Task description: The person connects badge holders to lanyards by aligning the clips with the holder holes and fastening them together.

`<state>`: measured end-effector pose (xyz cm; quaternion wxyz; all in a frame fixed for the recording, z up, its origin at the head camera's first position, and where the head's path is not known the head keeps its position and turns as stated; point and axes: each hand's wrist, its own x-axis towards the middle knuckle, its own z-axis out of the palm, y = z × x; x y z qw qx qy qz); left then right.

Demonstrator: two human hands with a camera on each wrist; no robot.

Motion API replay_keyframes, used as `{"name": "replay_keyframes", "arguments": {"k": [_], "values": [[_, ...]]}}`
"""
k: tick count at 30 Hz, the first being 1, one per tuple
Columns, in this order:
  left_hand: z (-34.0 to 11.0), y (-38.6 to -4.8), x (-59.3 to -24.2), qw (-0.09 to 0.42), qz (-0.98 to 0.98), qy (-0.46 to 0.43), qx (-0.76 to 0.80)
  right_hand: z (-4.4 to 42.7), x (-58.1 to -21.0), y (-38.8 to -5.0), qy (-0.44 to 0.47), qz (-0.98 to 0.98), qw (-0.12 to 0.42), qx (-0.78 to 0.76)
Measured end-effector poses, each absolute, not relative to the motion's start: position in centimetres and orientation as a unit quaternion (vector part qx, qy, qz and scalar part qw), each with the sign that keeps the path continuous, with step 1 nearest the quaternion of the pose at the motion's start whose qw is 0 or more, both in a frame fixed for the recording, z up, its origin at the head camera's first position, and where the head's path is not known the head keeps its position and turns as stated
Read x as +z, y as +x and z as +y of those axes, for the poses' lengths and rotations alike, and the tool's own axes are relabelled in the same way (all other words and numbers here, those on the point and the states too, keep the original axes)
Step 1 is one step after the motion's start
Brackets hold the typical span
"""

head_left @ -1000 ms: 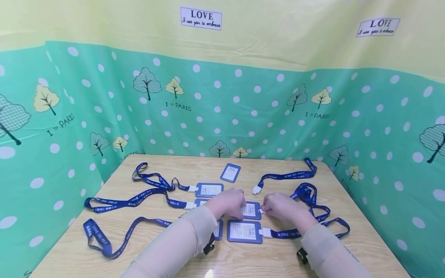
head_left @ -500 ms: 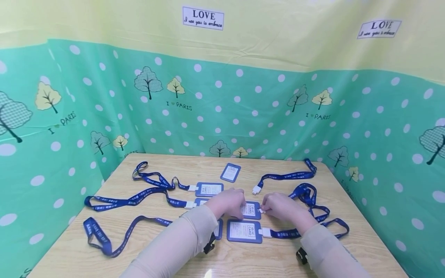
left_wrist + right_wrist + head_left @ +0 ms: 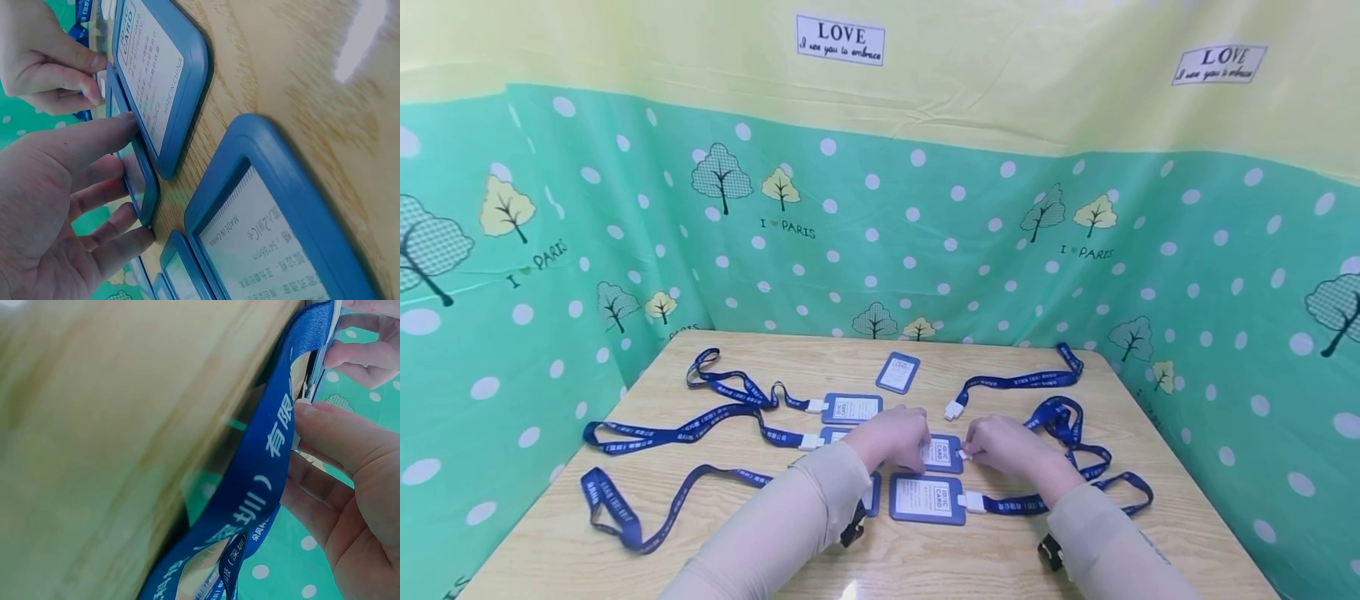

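Note:
My left hand (image 3: 897, 437) grips a blue-framed ID badge holder (image 3: 946, 455) lying on the table. In the left wrist view, the thumb touches the near edge of this holder (image 3: 145, 178) and the fingers reach its far side. My right hand (image 3: 1009, 446) pinches a small white lanyard clip (image 3: 964, 455) at the holder's right end. The fingers hide most of this clip, so how far it is joined to the holder cannot be seen. From the right hand a blue lanyard (image 3: 1063, 418) trails away to the right; its printed strap (image 3: 259, 456) crosses the right wrist view.
Just nearer lies another badge holder (image 3: 927, 498) with its lanyard clipped on. Left of my hands are several holders with lanyards, among them one holder (image 3: 852, 409) at the back. A loose holder (image 3: 897, 372) and an unattached lanyard (image 3: 1018, 381) lie near the table's far edge.

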<state>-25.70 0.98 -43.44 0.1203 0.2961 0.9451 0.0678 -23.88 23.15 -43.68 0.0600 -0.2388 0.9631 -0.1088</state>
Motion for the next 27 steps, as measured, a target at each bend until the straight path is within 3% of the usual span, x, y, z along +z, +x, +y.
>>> {"name": "replay_keyframes", "arguments": {"k": [27], "values": [[0.95, -26.13, -43.93, 0.116, 0.945, 0.299, 0.064, 23.04, -43.63, -24.01, -0.247, 0.960, 0.065, -0.113]]}}
